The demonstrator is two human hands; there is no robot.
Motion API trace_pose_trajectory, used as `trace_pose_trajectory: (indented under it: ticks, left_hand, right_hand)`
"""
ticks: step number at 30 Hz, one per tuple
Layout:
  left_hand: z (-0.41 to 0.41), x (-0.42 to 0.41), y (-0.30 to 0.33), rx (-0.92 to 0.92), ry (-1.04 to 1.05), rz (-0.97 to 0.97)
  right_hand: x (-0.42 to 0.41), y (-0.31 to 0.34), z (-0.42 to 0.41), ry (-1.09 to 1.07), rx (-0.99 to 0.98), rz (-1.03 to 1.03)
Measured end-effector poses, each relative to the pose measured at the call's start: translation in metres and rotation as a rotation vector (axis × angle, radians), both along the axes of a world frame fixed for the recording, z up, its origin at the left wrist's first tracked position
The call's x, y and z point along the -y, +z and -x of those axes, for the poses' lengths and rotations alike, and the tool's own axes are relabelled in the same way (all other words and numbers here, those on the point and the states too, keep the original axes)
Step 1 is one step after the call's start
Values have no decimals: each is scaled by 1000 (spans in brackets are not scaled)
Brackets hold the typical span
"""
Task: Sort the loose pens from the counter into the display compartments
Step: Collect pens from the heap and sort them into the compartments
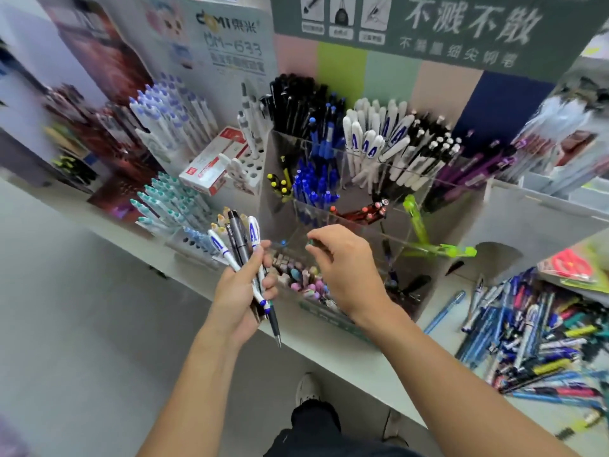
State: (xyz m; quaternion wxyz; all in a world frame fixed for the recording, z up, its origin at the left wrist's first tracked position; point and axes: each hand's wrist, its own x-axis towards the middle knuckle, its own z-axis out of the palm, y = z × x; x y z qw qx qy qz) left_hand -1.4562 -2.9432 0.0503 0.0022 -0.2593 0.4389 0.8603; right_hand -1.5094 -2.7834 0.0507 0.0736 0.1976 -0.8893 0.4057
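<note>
My left hand (242, 291) grips a bundle of pens (238, 240), white ones with blue print and dark ones, tips pointing down over the counter edge. My right hand (342, 262) hovers over the front of the clear acrylic display (389, 235), fingers curled and thumb near forefinger. Blur hides whether it pinches anything. The compartments hold blue pens (313, 186), white pens (372, 140), black pens (296, 97) and red pens (362, 211). A heap of loose pens (534, 331) lies on the counter (346, 351) at the right.
Green pens (438, 250) lean across the display's right front corner. A low box of pastel pens (303, 277) sits under my right hand. A red-and-white carton (214, 163) and racks of teal pens (164, 199) stand to the left. Floor lies below left.
</note>
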Motion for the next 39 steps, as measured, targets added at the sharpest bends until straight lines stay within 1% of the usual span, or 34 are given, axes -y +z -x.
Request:
trace_pose_trajectory:
  ticks: [1, 3, 4, 6, 7, 9, 10, 11, 13, 14, 15, 17, 19, 20, 21, 22, 23, 24, 25, 26, 27, 28, 30, 31, 33, 35, 37, 38, 39]
  left_hand:
    - [-1, -1, 1, -8, -11, -15]
    - [-2, -4, 3, -15, -28, -19]
    - [-3, -5, 4, -20, -38, -14]
    - [-5, -7, 5, -27, -68, 3]
    - [-6, -8, 7, -31, -95, 12]
    - [-9, -9, 10, -60, -186, 44]
    - [-10, -11, 14, -80, -251, 61]
    - [-11, -13, 17, -97, -327, 81]
    - [-10, -22, 25, -125, -498, 149]
    - [-9, -29, 29, -136, -570, 180]
    - [-7, -36, 32, -145, -620, 195]
    - [-1, -52, 35, -146, -666, 183]
    - [4, -64, 36, -106, -661, 184]
    - [7, -69, 36, -85, -646, 227]
    - [8, -72, 35, -77, -633, 318]
    - [9, -75, 35, -84, -621, 467]
    - [8, -77, 35, -107, -607, 671]
    - [7, -79, 35, -151, -592, 889]
    - [5, -81, 36, -211, -581, 1065]
    - [4, -84, 35, -261, -578, 1169]
    - [3, -85, 35, -296, -576, 1218]
    - [2, -86, 35, -308, -578, 1254]
    - [2, -85, 38, -341, -569, 1317]
    - [3, -83, 40, -361, -569, 1325]
    - [5, -78, 48, -369, -568, 1216]
    - [9, -69, 49, -303, -562, 1022]
    - [13, -56, 50, -157, -598, 752]
    - [13, -48, 48, -96, -602, 634]
    - [13, -40, 46, -87, -573, 535]
  right_hand:
    - [6, -5, 4, -7, 52, -49]
    - [13, -10, 10, -37, 201, -212]
    - [12, -12, 11, -43, 241, -292]
    - [4, -8, 6, -40, 258, -382]
    - [-2, -3, 2, -48, 247, -379]
    - [-16, 10, -7, -70, 218, -269]
    - [-23, 19, -11, -87, 238, -145]
    - [-28, 31, -14, -98, 306, 12]
    - [-39, 56, -18, -61, 528, 281]
    - [-44, 67, -20, -30, 617, 361]
    - [-48, 75, -21, -8, 667, 425]
    - [-57, 82, -22, -47, 663, 511]
    - [-68, 81, -19, -179, 601, 577]
    - [-75, 83, -18, -253, 552, 622]
    - [-84, 86, -17, -314, 476, 639]
    - [-92, 90, -17, -338, 393, 616]
    - [-99, 96, -19, -316, 329, 554]
    - [-101, 101, -20, -258, 311, 476]
    - [-99, 103, -22, -179, 331, 382]
    - [-94, 103, -22, -114, 363, 298]
    - [-89, 101, -23, -80, 383, 241]
    - [-83, 99, -23, -78, 382, 230]
    - [-76, 98, -21, -117, 358, 279]
    - [-75, 100, -18, -139, 350, 278]
    - [-74, 106, -13, -123, 380, 282]
    - [-72, 112, -6, -67, 461, 384]
    - [-74, 122, 1, -58, 482, 488]
    - [-78, 130, 4, -72, 446, 550]
    - [-82, 140, 8, -89, 365, 615]
